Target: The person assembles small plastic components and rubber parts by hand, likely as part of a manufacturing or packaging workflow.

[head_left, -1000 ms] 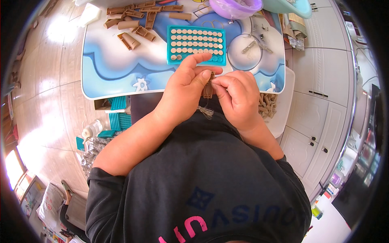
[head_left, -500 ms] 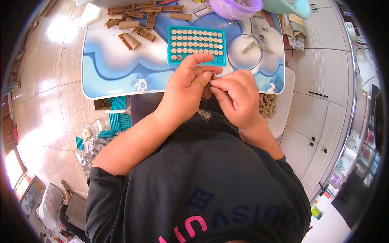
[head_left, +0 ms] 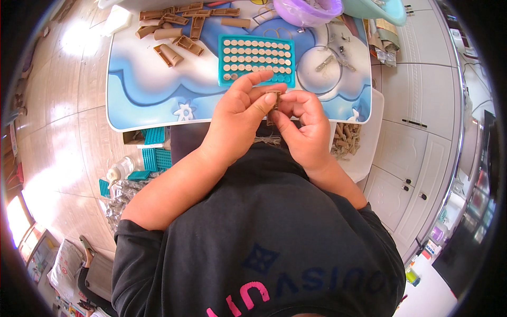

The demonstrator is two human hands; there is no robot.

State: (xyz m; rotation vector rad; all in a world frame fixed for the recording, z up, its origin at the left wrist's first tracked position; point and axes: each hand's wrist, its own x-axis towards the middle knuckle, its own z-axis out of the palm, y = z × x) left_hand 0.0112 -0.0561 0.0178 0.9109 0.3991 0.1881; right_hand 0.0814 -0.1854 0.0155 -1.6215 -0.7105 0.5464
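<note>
Just off the table's near edge, my left hand (head_left: 238, 112) and my right hand (head_left: 304, 124) meet around a small brown plastic piece (head_left: 274, 108). The left thumb and fingers pinch it near its top, while the right thumb and fingers close on its right side. Fingers cover much of the piece. Pale threads (head_left: 268, 140) lie beneath it against my dark shirt. Beyond the hands, a teal tray (head_left: 222, 58) holds rows of round cream discs (head_left: 255, 51); its bottom row is partly behind my left fingers.
Brown half-tube pieces (head_left: 186, 44) are heaped at the table's (head_left: 153, 92) far left. A purple basin (head_left: 311, 10) and a pale green basin (head_left: 383, 11) sit at the far right. More teal trays (head_left: 157, 158) are low on the left; a white container (head_left: 369, 129) of brown pieces is at right.
My right hand has shifted slightly left and closed in on the brown piece, which now sits more upright and more hidden. The threads hang less visibly. My left hand still pinches the piece.
</note>
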